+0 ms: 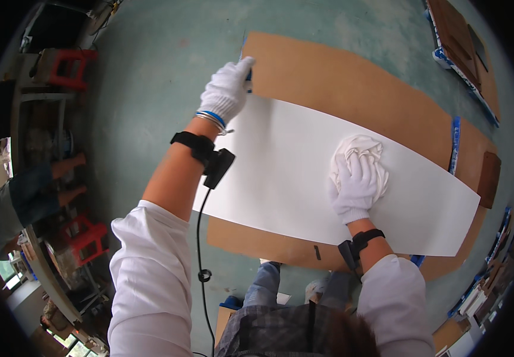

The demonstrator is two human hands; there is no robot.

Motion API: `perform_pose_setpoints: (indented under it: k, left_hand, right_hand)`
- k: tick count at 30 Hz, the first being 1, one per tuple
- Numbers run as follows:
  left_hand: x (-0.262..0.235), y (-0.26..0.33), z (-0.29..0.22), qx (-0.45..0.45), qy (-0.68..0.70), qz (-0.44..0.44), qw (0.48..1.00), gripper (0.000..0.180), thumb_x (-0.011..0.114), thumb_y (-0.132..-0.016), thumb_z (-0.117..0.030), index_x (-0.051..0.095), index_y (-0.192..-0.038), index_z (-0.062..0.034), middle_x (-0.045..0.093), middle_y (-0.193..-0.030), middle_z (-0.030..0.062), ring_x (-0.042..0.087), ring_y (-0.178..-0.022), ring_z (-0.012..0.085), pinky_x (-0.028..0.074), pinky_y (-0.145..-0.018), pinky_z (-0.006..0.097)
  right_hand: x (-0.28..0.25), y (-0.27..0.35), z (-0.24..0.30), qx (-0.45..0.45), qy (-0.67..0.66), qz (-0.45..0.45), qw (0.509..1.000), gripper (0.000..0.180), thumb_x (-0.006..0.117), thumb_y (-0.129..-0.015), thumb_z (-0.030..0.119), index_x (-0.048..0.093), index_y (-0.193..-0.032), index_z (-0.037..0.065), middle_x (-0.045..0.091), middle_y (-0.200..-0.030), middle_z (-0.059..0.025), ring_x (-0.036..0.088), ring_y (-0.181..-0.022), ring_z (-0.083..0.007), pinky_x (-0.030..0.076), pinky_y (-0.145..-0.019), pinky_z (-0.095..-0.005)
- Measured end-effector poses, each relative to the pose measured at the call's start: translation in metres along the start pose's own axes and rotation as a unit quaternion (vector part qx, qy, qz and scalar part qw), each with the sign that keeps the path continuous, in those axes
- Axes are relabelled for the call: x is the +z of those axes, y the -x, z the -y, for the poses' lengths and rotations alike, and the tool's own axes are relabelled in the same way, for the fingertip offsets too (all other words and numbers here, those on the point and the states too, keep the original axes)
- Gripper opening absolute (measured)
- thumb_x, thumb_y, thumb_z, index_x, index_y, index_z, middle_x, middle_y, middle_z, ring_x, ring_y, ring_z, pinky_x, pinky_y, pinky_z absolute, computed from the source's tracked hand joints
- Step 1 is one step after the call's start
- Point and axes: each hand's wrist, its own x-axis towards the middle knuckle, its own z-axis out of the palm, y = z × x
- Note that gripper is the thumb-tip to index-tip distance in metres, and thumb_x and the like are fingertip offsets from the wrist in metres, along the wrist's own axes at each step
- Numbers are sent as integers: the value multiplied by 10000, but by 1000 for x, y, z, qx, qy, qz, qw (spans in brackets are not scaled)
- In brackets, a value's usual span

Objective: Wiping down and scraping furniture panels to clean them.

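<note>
A long white panel (286, 172) with a curved far edge lies across a brown board or sheet (304, 65). On its right half my right hand (355, 184), in a white knit glove, presses a crumpled white cloth (361, 146) against the surface, fingers over the cloth. My left hand (226, 89), gloved too, is at the panel's far left corner, beside the brown board's left edge. Its fingers are bent together there; what they grip is hidden. A blue strip (249, 76) shows right by those fingers.
Black straps with small devices (218, 166) sit on both wrists; a black cable (200, 238) hangs from the left one. Red stools (69, 68) and a person's legs (31, 184) are at left. Another brown board with blue edging (456, 35) lies at the far right. The floor (162, 53) is green.
</note>
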Motion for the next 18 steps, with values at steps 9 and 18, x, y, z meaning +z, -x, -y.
perform_pose_setpoints:
  k: [9, 18]
  left_hand:
    - [5, 0, 6, -4, 3, -2, 1000, 445, 592, -879, -177, 470, -1306, -212, 572, -1181, 141, 552, -1121, 349, 473, -926, 442]
    - [-19, -5, 51, -102, -65, -63, 991, 433, 582, -891, -175, 461, -1305, -210, 579, -1175, 153, 562, -1109, 355, 491, -900, 449]
  right_hand:
    - [2, 1, -1, -11, 10, -3, 1000, 531, 598, -744, 369, 567, -1243, 187, 479, -1278, -94, 420, -1204, -354, 323, -1037, -502]
    - [-1, -3, -3, -6, 14, 18, 1000, 527, 586, -746, 374, 579, -1233, 172, 490, -1265, -102, 428, -1186, -354, 321, -1037, -508]
